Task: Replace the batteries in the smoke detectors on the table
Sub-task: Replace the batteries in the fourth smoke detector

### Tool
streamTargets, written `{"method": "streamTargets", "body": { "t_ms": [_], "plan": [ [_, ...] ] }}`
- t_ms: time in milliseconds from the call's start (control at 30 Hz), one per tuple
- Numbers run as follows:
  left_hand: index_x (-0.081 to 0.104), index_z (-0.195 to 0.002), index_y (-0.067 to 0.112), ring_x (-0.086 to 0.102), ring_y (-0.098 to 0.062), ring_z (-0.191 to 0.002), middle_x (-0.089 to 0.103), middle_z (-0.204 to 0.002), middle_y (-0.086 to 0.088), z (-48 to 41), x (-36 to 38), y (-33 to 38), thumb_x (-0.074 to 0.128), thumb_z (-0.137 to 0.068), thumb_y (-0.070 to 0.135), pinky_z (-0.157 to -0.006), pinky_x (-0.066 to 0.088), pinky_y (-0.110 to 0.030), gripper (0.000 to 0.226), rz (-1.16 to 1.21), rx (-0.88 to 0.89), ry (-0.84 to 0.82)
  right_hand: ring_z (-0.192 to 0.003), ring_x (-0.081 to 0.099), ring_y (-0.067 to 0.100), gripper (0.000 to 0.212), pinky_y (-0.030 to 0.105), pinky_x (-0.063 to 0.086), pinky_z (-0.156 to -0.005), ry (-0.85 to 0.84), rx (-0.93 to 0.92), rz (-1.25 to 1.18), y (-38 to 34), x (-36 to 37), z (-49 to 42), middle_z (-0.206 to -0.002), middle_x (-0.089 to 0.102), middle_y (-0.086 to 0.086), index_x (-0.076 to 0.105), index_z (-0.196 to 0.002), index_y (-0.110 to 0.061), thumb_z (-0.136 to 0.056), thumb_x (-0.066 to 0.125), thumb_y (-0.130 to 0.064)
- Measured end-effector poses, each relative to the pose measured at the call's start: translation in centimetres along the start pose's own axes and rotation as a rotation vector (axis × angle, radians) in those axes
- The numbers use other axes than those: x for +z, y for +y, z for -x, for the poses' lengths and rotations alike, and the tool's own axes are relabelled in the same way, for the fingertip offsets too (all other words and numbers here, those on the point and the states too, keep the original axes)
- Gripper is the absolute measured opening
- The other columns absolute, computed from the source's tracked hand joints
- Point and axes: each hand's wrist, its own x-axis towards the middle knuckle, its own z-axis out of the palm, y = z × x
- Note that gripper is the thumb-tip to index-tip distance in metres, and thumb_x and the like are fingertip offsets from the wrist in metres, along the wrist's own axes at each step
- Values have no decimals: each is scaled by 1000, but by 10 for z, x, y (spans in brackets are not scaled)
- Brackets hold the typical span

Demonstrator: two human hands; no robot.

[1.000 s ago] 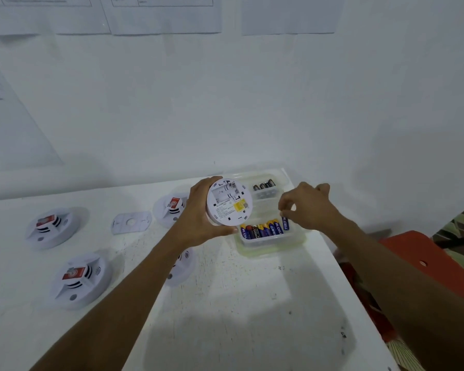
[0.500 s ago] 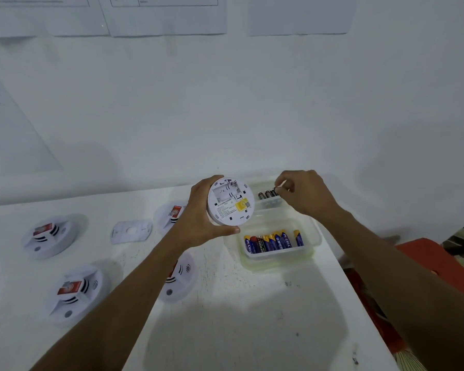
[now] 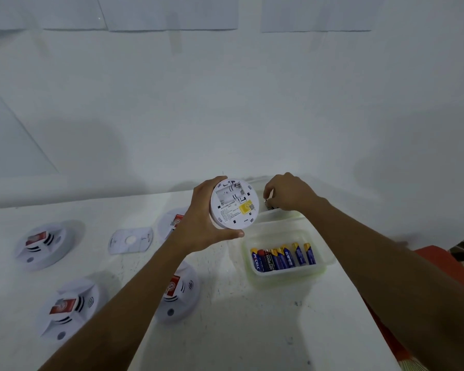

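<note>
Left hand (image 3: pixel 198 226) fingers clamp detector (image 3: pixel 234 203) | right hand (image 3: pixel 289 192) fingers pinch battery (image 3: pixel 269 204)

Detector (image 3: pixel 233 203) in left hand (image 3: pixel 202 223)

Smoke detector (image 3: pixel 234 203): round, white, held off the table at frame centre, back turned to the camera, battery bay open, yellow label at lower right. Four detectors (image 3: pixel 44 243) were laid face-up at left. Blue batteries (image 3: pixel 283 257) were ranked in a tray, right of centre.
</note>
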Motion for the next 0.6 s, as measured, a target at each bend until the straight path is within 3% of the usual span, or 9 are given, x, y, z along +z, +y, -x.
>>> {"method": "streamTargets", "body": {
  "t_ms": [133,233,333,467,600],
  "plan": [
    [27,-131,47,34,4,-127,32,-132,28,1,-2,-4,94,-51,35,-101,31,-6,105,-2,0,4,-85,64,19,23,34,55,-77,-25,6,-17,-5,3,-9,-102,62,-2,73,-95,-25,-73,82,-28],
    [27,-131,48,33,4,-128,32,-131,30,3,-5,-9,93,-51,35,-102,32,-10,105,2,-12,10,-79,63,15,23,29,53,-75,-55,0,-52,-7,4,-12,-84,60,-7,75,-99,-23,-76,80,-23],
    [27,-131,48,33,5,-127,32,-131,30,6,-6,-12,94,-51,35,-102,33,-12,105,-2,-19,11,-71,65,12,18,24,53,-71,-31,1,-158,-8,0,-7,-83,70,-4,75,-97,-23,-79,76,-21],
    [27,-133,45,32,7,-126,32,-132,29,6,-5,-11,93,-51,37,-101,32,-9,105,-2,-29,5,-69,70,24,13,21,51,-55,139,-30,-453,-17,-18,20,-79,75,1,74,-92,-22,-81,76,-18],
    [27,-130,49,32,8,-125,32,-130,33,8,-1,-6,94,-52,35,-97,31,-3,103,1,-25,11,-66,65,16,10,26,48,-59,355,-54,-860,-40,-33,61,-75,74,-2,70,-93,-21,-83,74,-18]
  ]
}}
